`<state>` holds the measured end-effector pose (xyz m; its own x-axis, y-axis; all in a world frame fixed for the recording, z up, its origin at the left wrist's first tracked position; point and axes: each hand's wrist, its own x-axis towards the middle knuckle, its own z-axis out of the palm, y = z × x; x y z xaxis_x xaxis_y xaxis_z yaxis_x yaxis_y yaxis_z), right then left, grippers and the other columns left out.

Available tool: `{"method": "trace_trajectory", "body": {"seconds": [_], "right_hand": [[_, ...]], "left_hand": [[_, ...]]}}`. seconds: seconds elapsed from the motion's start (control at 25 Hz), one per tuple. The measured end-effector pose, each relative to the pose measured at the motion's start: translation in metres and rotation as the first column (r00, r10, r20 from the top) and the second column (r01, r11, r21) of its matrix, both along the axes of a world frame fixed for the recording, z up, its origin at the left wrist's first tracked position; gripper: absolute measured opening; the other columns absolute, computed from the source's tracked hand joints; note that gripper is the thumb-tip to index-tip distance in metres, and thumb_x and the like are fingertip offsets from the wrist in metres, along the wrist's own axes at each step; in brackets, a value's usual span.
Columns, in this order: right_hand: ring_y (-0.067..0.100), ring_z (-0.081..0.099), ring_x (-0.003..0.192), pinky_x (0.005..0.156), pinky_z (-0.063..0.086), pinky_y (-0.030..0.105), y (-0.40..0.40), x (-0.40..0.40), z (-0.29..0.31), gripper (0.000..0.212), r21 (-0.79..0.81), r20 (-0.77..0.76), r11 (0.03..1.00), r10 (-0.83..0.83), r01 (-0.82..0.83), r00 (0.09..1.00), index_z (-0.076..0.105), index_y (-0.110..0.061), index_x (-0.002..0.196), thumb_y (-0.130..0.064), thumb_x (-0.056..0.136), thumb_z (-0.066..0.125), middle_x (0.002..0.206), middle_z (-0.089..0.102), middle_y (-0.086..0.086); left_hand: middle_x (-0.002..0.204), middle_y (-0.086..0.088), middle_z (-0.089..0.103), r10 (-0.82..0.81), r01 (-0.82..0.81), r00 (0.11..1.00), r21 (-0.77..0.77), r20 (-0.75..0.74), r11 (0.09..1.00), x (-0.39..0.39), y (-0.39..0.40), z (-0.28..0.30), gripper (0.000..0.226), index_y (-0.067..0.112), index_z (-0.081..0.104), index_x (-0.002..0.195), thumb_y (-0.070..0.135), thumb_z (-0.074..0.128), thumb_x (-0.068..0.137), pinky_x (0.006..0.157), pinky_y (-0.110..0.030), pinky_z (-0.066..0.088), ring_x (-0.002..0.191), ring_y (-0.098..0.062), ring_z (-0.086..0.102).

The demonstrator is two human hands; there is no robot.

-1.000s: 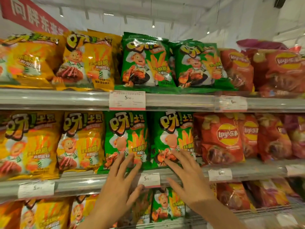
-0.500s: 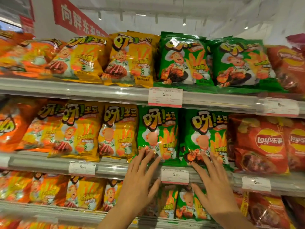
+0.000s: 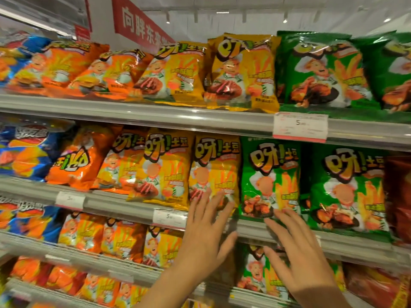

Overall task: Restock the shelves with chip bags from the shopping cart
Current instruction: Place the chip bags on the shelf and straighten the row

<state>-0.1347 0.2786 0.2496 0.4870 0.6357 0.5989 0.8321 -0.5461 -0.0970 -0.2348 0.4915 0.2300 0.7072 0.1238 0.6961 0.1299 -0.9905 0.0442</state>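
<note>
My left hand is spread flat, its fingertips touching the bottom of a yellow chip bag on the middle shelf. My right hand is also spread with straight fingers, its tips at the lower edge of the green chip bag beside it. Neither hand holds anything. The shopping cart is out of view.
Rows of orange, yellow, green and blue chip bags fill the upper shelf and the lower shelves. White price tags hang on the shelf rails. A red sign hangs at the upper left. Dark red bags sit at the right edge.
The view has swung left along the shelves. My hands have shifted left with it, the left one from the green bags to the yellow bag; both stay spread flat.
</note>
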Motion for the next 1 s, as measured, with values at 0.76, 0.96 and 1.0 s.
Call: {"method": "trace_trajectory", "body": {"seconds": [0.76, 0.96, 1.0], "right_hand": [[0.015, -0.007, 0.154, 0.121, 0.009, 0.063, 0.175, -0.055, 0.022, 0.087, -0.308, 0.116, 0.825, -0.461, 0.473, 0.88, 0.008, -0.038, 0.157, -0.083, 0.084, -0.004, 0.164, -0.004, -0.014], [0.027, 0.016, 0.154, 0.121, 0.02, 0.055, 0.188, -0.074, 0.037, 0.088, -0.184, -0.001, 0.912, -0.372, 0.366, 0.928, 0.026, -0.033, 0.158, -0.083, 0.086, 0.013, 0.165, 0.025, 0.0], [0.027, 0.015, 0.154, 0.121, 0.021, 0.052, 0.196, -0.08, 0.035, 0.083, -0.163, -0.007, 0.941, -0.301, 0.296, 0.954, 0.026, -0.034, 0.157, -0.081, 0.089, 0.019, 0.166, 0.023, 0.001]], "left_hand": [[0.169, 0.01, -0.016, -0.295, 0.293, 0.913, -0.05, -0.281, 0.955, -0.062, 0.197, 0.028, 0.079, 0.038, 0.002, 0.161, 0.073, 0.029, 0.096, 0.127, -0.046, 0.0, 0.153, -0.016, -0.027], [0.171, 0.006, 0.002, -0.152, 0.146, 0.983, -0.068, -0.1, 0.987, -0.078, 0.237, 0.037, 0.075, 0.033, 0.017, 0.161, 0.072, 0.021, 0.098, 0.126, -0.053, -0.001, 0.155, -0.017, -0.021], [0.171, 0.005, 0.001, -0.058, 0.05, 0.99, -0.065, -0.128, 0.997, -0.082, 0.25, 0.039, 0.078, 0.033, 0.016, 0.161, 0.074, 0.016, 0.096, 0.125, -0.055, -0.003, 0.155, -0.02, -0.021]]}}
